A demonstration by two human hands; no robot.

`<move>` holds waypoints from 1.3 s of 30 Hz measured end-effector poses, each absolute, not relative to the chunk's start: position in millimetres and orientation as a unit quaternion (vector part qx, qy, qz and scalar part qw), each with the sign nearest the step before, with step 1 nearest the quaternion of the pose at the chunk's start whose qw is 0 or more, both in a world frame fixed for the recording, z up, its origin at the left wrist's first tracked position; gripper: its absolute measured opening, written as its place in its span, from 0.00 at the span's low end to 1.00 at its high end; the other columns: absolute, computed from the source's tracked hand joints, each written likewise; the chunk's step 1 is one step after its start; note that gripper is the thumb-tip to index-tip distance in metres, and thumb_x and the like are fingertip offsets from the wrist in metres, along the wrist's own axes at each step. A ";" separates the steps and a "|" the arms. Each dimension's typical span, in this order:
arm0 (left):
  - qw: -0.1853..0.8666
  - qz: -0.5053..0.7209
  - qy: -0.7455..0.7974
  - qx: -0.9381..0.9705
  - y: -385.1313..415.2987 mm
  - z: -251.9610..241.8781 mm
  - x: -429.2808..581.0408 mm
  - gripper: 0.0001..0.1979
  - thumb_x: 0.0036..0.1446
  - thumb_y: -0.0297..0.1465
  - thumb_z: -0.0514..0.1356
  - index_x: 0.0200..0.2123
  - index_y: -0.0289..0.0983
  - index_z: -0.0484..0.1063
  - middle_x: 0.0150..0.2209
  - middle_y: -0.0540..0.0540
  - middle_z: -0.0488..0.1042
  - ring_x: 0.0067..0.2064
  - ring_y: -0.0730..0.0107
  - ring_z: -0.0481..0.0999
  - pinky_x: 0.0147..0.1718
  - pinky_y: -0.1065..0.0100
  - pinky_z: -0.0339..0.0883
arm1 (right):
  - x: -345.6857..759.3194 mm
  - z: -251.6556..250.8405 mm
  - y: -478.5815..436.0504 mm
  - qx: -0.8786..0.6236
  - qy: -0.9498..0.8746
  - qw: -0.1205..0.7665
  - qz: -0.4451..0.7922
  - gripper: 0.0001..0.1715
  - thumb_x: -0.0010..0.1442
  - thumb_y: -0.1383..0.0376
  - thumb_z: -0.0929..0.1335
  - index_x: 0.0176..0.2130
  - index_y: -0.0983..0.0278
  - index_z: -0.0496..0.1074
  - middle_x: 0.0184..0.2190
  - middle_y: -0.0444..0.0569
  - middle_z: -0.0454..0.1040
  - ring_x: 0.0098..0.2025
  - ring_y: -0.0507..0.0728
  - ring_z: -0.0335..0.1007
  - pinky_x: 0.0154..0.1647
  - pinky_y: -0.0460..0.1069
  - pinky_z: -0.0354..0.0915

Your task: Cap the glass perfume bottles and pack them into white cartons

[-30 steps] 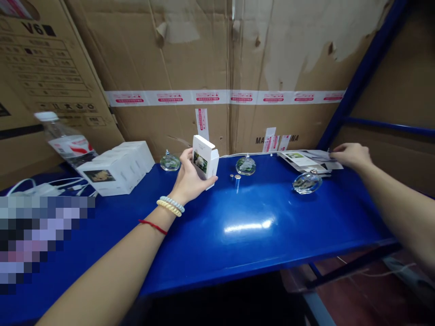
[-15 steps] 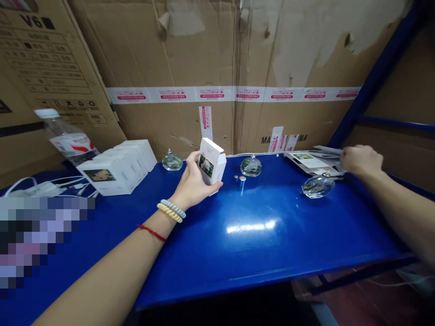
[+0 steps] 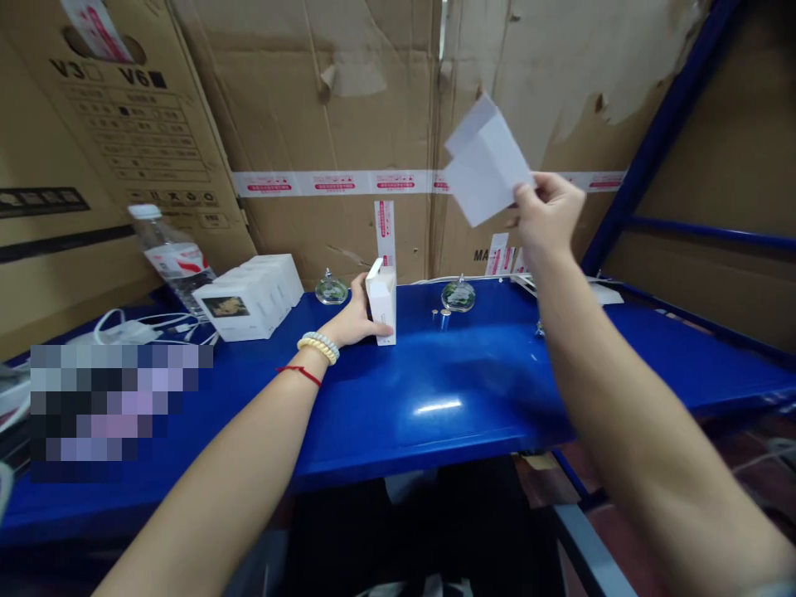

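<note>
My left hand (image 3: 359, 319) is wrapped round a small white box (image 3: 384, 311) that stands upright near the back of the blue table, its top flap raised. Up in front of the cardboard, my right hand (image 3: 547, 207) pinches a folded white card (image 3: 488, 166) by its lower right edge. One round glass bottle (image 3: 331, 288) stands left of the box, and another glass bottle (image 3: 458, 295) stands to its right. Two small metallic caps (image 3: 445, 316) are in front of that second bottle. My right forearm hides most of a further glass piece.
A row of white boxes (image 3: 249, 298), a plastic water bottle (image 3: 177, 261) and white cables (image 3: 124, 330) occupy the left of the blue table (image 3: 398, 431). White card pieces (image 3: 603, 292) lie at the back right. Large cardboard (image 3: 311, 124) rises behind; a blue frame post (image 3: 665, 124) stands right.
My right hand has lifted the white card from the stack at the right, up and leftward. The box in my left hand has turned, showing its narrow side. The view has shifted.
</note>
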State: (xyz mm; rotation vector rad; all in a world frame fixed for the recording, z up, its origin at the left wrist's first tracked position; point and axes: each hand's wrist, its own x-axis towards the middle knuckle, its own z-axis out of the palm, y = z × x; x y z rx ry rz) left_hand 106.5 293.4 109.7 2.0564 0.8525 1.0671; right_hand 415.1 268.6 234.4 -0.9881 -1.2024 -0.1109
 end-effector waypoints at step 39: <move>-0.102 0.638 0.306 0.699 231.3 149.7 132.5 0.12 0.56 0.38 0.56 0.42 0.38 0.66 0.33 0.46 0.72 0.33 0.67 0.71 0.37 0.63 0.68 | 329.0 180.9 226.6 -0.300 -0.471 0.673 0.485 0.18 0.39 0.61 0.73 0.33 0.64 0.70 0.20 0.42 0.69 0.19 0.49 0.61 0.13 0.45 0.56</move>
